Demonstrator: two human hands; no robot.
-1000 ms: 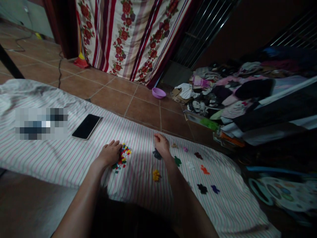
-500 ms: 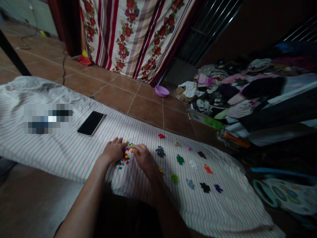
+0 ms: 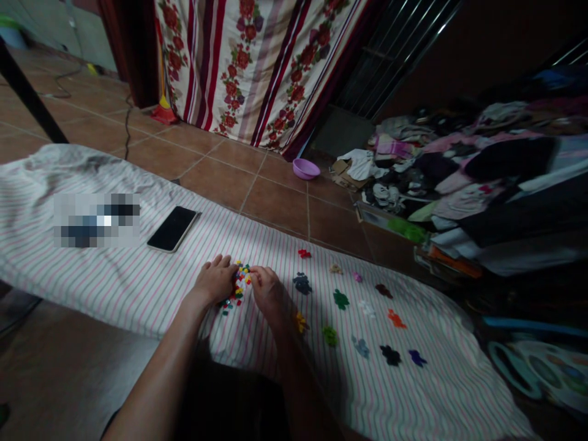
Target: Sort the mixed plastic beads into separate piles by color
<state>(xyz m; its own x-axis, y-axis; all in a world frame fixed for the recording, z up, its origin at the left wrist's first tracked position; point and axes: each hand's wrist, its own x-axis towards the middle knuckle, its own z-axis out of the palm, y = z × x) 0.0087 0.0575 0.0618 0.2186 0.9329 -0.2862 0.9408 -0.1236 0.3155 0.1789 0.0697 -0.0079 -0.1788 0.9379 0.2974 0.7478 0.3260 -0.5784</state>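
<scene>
A mixed heap of small coloured plastic pieces (image 3: pixel 241 282) lies on the striped cloth between my two hands. On its left side my left hand (image 3: pixel 215 280) rests palm down, fingers stretched out, the thumb side touching the heap. My right hand (image 3: pixel 266 289) is at the heap's right edge with thumb and fingertips pinched together; whatever they hold is too small to make out. Right of it are single-colour piles, among them a dark grey pile (image 3: pixel 302 283), a red pile (image 3: pixel 304 253), a green pile (image 3: pixel 340 299) and a yellow pile (image 3: pixel 301 321), partly behind my right forearm.
More piles, such as orange (image 3: pixel 396 318), black (image 3: pixel 390 355) and lime green (image 3: pixel 329 335), spread rightward over the striped cloth (image 3: pixel 367 398). A phone (image 3: pixel 173 229) lies to the left. Beyond are a pink basin (image 3: pixel 306 169) on the tiled floor and heaped clothes (image 3: pixel 441 159).
My right hand has drawn slightly away from the heap, its fingertips now at the edge. My left hand stays beside the heap. The whole view has shifted a little.
</scene>
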